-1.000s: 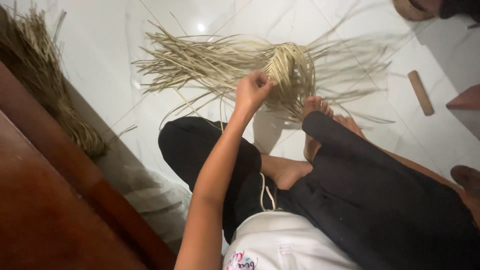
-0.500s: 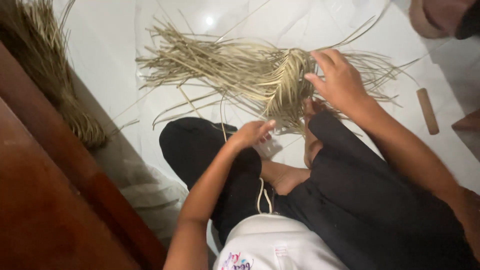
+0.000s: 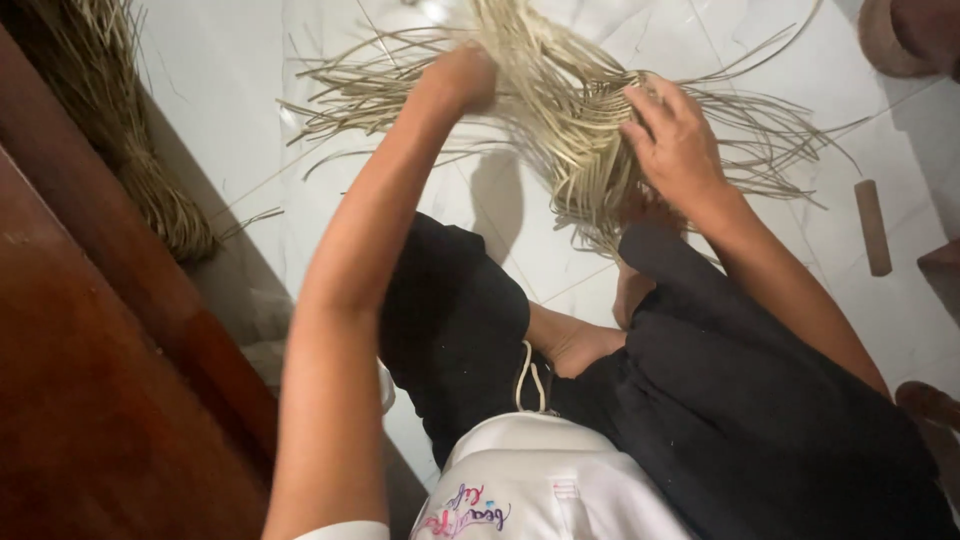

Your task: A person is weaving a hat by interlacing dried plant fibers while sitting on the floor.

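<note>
I sit on a white tiled floor (image 3: 230,90) with my legs folded, in black trousers. A loose bundle of pale dried straw strips (image 3: 560,110) lies spread on the floor in front of my feet. My left hand (image 3: 462,76) is stretched forward with its fingers closed on some strips near the bundle's left part. My right hand (image 3: 672,135) rests on top of the bundle's knotted middle, fingers curled over the woven part, pressing it near my foot.
A dark wooden board or furniture edge (image 3: 90,350) runs along the left. A second heap of dry straw (image 3: 120,140) lies beside it. A small wooden stick (image 3: 872,226) lies on the floor at the right. Someone else's foot (image 3: 905,35) shows top right.
My left hand has gone from my knee forward into the straw strips. My right hand stayed on the bundle's middle, shifting slightly. The view has tilted closer.
</note>
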